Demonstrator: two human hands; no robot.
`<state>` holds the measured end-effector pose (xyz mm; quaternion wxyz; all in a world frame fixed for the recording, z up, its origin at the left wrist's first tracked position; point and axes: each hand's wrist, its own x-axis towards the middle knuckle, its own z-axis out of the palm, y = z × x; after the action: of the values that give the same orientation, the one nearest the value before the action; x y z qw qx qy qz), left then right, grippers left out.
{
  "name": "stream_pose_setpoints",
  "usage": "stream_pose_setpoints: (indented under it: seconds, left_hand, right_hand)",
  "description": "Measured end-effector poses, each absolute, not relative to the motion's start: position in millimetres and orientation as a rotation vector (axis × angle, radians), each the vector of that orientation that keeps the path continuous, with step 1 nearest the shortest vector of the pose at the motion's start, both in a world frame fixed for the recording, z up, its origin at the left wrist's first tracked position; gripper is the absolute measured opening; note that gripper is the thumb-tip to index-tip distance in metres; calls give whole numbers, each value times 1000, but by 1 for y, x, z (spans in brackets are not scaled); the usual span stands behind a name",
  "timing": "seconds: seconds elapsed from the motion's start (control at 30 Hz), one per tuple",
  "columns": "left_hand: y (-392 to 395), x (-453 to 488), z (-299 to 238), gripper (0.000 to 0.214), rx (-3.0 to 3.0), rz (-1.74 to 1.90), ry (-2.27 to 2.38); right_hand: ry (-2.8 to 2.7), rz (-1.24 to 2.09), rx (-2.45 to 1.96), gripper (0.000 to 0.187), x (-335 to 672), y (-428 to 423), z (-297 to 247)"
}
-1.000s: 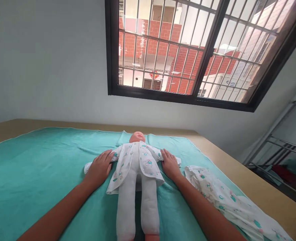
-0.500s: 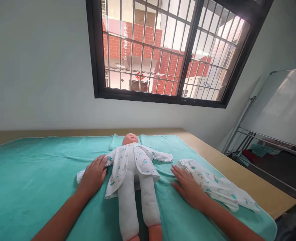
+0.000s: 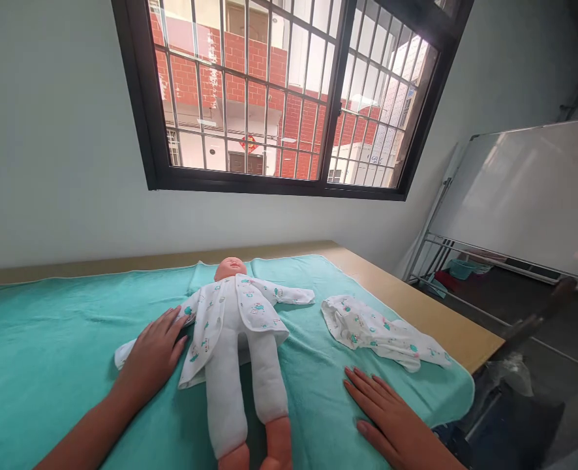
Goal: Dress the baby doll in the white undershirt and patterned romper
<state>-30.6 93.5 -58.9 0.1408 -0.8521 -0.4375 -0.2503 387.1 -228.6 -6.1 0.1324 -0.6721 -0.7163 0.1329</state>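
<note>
A baby doll point(image 3: 226, 378) lies on its back on a green blanket point(image 3: 49, 365), its head toward the wall. It wears a white printed jacket point(image 3: 264, 320) that hangs open at the front, with both sleeves spread outward. My left hand point(image 3: 154, 356) rests flat over the sleeve at the doll's left-of-view side, fingers stretched and hiding part of it. My right hand point(image 3: 387, 414) lies palm down on the blanket, fingers apart and empty. Beyond its fingertips are white printed baby pants point(image 3: 381, 333), loosely laid out.
The blanket covers most of a wooden table point(image 3: 416, 300) pushed against the wall. A barred window point(image 3: 279, 98) is above it. To the right stand a whiteboard point(image 3: 524, 202) on a metal frame and a dark bag-like heap point(image 3: 518, 418) below the table edge.
My right hand has moved away from the pants, nearer to me on the blanket. My left hand stays on the sleeve. The camera view has turned a little to the right.
</note>
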Motion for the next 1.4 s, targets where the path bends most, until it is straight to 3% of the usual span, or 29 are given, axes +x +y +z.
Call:
stream_pose_setpoints:
  seconds: [0.13,0.27,0.4,0.47,0.63,0.8,0.97,1.1,1.23,1.3,1.4]
  left_hand:
    - [93,-32,-58,43,-2489,-758,-1248]
    - [84,-25,-47,38,-2493,-888,-1239]
    - [60,-9,-35,31,-2533,-983,-1091]
    - [47,-1,-30,28,-2563,-1029,-987]
    - [27,7,-23,26,-2618,-1155,-852]
    - [5,32,4,28,-2716,-1420,-949]
    - [-45,87,99,44,-3289,-1702,-1026]
    - [-80,97,166,27,-3734,-1614,-1124]
    - [-79,71,182,31,-3297,-2513,-1595]
    - [-73,56,184,32,-3089,-2923,-1504]
    - [-66,40,188,20,-2998,-3235,-1134]
  right_hand:
    - [-2127,311,-1931,51,398,-237,-9]
    - [-2185,-22,-1898,37,424,-215,-6]
    - [-2318,-281,-1847,51,452,-163,14]
    - [-2405,-282,-1839,45,461,-138,30]
    - [-2298,-143,-1795,11,456,-106,82]
    - [-1739,130,-1568,29,406,-110,140]
    - [-1556,490,-1113,27,334,-121,188]
    - [-1415,719,-826,25,299,-126,212]
    - [-1359,863,-763,29,295,-125,206]
    - [-1499,936,-799,32,296,-122,197]
    - [-1935,1178,-963,32,290,-118,184]
